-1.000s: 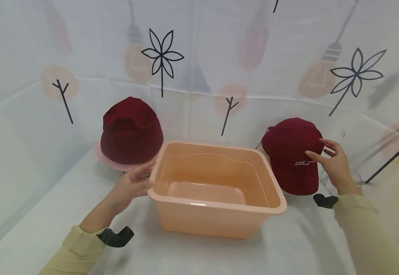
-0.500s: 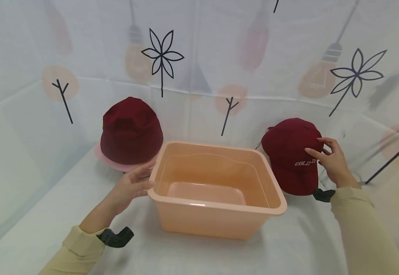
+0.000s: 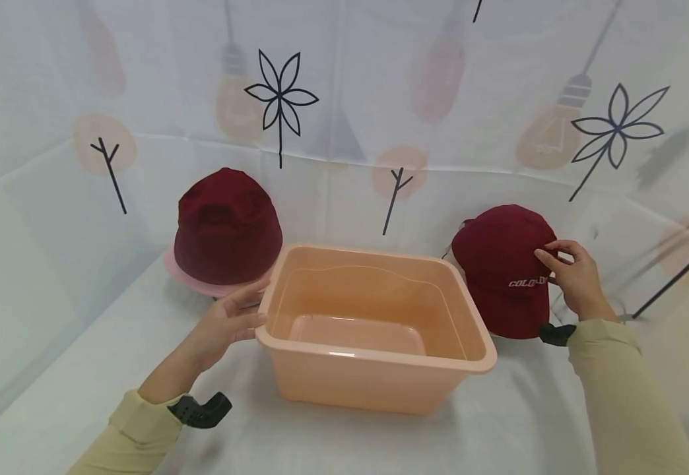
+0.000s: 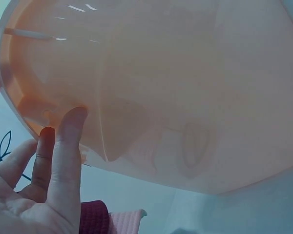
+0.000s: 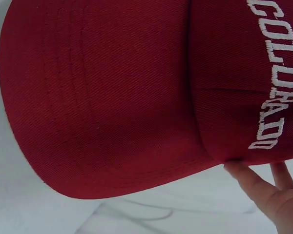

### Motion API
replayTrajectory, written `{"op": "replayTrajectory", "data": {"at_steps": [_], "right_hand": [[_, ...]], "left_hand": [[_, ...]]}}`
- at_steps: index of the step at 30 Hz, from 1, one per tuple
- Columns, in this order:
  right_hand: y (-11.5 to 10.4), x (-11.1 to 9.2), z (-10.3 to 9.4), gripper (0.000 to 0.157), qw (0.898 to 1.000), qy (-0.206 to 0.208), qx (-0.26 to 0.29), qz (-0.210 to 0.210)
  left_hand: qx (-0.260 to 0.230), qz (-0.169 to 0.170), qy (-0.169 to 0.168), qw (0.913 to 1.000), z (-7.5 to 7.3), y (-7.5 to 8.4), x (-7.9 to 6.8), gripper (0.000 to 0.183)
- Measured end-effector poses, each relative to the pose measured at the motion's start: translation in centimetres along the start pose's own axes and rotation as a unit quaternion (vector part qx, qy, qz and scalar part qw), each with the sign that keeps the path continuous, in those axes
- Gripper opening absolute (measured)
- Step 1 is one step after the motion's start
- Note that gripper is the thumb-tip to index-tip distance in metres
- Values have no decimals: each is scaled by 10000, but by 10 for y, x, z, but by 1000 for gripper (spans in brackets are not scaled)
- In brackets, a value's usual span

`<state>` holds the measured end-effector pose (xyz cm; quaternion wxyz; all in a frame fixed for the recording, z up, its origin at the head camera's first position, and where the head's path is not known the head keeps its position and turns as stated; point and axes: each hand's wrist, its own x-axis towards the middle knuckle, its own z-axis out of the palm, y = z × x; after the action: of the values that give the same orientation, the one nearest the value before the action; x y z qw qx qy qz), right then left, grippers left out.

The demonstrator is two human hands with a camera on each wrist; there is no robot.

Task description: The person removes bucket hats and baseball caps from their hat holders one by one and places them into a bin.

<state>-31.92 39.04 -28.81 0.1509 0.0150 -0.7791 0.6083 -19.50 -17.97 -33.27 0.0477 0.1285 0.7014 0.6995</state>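
A pale, whitish table spreads across the near part of the scene, softly shadowed around whatever stands on it. Behind it hangs a white cloth backdrop, lightly creased, printed with black-line flowers, bare twigs over peach discs, and faded light bulbs in grey and peach; the same cloth closes the left and right sides.

In the middle of the table stands a peach basin, upright, rectangular with rounded corners, its wide rim rolled outward and its plastic smooth and glossy. At the far right, just beside the basin, is a red cap, its rounded crown upward and its curved brim pointing to the near side. White raised lettering on the front reads COLORADO, and stitched rows follow the brim. At the far left sits a dark red bucket hat with a pink brim showing below it.

The left hand touches the basin's left wall and rim, fingers mostly straight and apart. The right hand is at the cap's right edge, thumb and forefinger narrowly apart on the crown; I cannot tell whether they pinch the fabric. Pale yellow sleeves cover both forearms.
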Motion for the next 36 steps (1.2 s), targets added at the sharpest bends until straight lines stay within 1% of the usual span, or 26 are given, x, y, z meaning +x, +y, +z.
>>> {"op": "replayTrajectory", "data": {"at_steps": [2, 5, 8, 11, 13, 17, 21, 25, 31, 36], "right_hand": [[-1, 1, 0, 23, 9999, 20, -105, 53], [-2, 3, 1, 23, 9987, -17, -495, 66], [-3, 4, 1, 23, 9944, -124, -1052, -56], [-4, 4, 1, 25, 9925, -221, -1188, -200], [-4, 4, 1, 25, 9929, -233, -1131, -277], [-4, 3, -1, 20, 9963, -247, -680, -459], [-5, 4, -2, 10, 9982, -210, 174, -537], [-9, 5, -3, 9, 9963, -151, 693, -480], [-17, 8, -4, 10, 9956, 16, 812, -458], [-24, 11, -3, 7, 9965, 196, 591, -551]], "left_hand": [[10, -1, 7, 10000, 0, 0, 0, 66], [34, -13, 35, 10000, 0, 0, 0, 66], [38, -26, 61, 10000, 0, 0, -1, 66], [35, -45, 75, 10000, 1, 0, 0, 66], [27, -43, 62, 10000, 1, -1, 0, 66], [28, -2, 32, 10000, 1, 0, 0, 66], [43, -8, 49, 10000, 2, 0, 0, 67], [51, -60, 101, 9999, 3, -1, 0, 66], [61, -41, 106, 9999, 2, -2, 0, 65], [44, -26, 100, 9999, 2, -3, -1, 65]]}}
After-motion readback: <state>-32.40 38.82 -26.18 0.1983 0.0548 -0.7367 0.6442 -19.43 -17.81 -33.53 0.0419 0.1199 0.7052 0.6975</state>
